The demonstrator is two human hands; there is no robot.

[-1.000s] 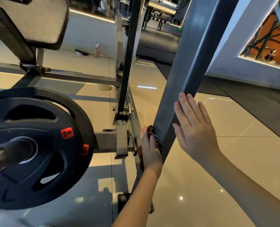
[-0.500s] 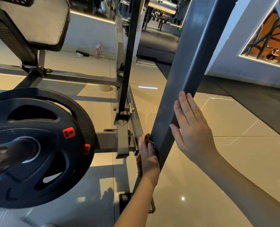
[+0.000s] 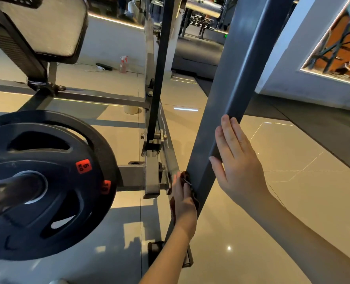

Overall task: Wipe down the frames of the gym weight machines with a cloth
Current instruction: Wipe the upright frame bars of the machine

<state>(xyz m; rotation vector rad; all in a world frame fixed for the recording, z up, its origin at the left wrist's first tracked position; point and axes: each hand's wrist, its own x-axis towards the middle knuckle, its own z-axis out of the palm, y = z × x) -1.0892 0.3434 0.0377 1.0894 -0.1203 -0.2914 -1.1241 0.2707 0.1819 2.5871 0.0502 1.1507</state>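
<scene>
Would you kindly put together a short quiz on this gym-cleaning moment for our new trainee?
1. True or false: the right hand holds the cloth.
2. The red label on the front weight plate reads: A) 5 KG B) 20 KG C) 50 KG.
3. Fill the gap: the left hand presses the cloth against the grey frame ____.
Key: 1 false, the right hand lies flat and bare on the frame upright; 2 A; 3 upright.
</scene>
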